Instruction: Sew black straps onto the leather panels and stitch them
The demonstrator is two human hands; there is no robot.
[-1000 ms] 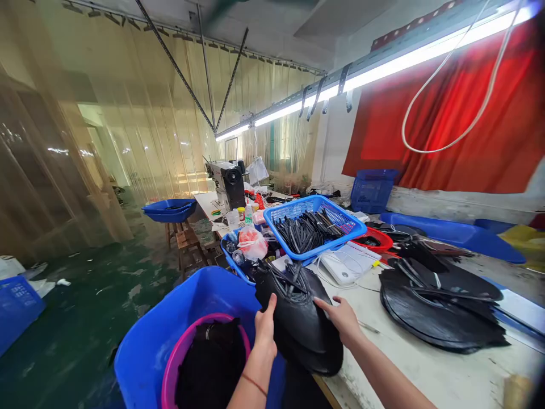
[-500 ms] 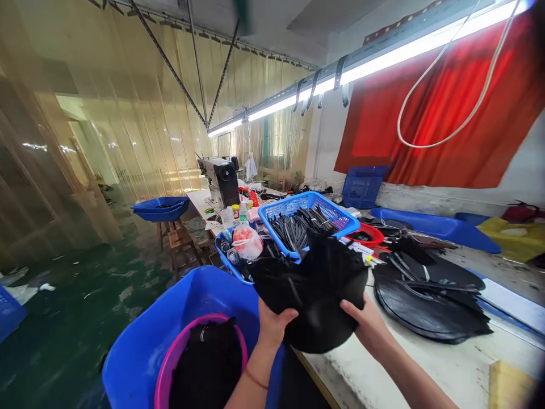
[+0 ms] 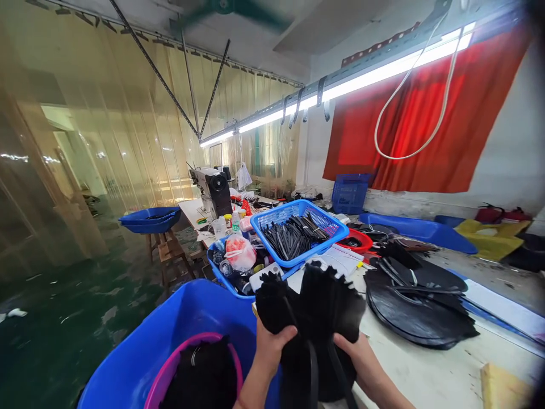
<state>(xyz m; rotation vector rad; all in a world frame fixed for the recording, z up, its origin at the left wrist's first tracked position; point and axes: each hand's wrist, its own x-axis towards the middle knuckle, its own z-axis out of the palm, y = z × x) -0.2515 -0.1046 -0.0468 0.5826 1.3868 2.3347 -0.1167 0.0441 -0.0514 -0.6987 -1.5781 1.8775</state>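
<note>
A black, leather-like piece [image 3: 330, 298] with ragged top edges is bunched up in front of me, over the front edge of the table. My left hand [image 3: 269, 347] grips its left part, thumb lying across the front. On the other side my right hand [image 3: 356, 351] clasps the right part, also with the thumb in front; the other fingers of both hands are mostly hidden behind it. Two dark strips [image 3: 314, 369] hang down between my hands. Whether it is one piece or several layers, I cannot tell.
Left below stands a blue tub [image 3: 123, 346] with a pink basin [image 3: 159, 380] of black material. A blue basket [image 3: 298, 258] of black strips sits ahead, beside a bin of bottles and bags. Flat black pieces [image 3: 419, 309] lie stacked at right. A sewing machine [image 3: 215, 190] stands farther back.
The black piece, earlier spread wide with a rounded lower edge, is now gathered upright with two strips hanging. Both hands keep hold and sit slightly lower. My view has shifted a little.
</note>
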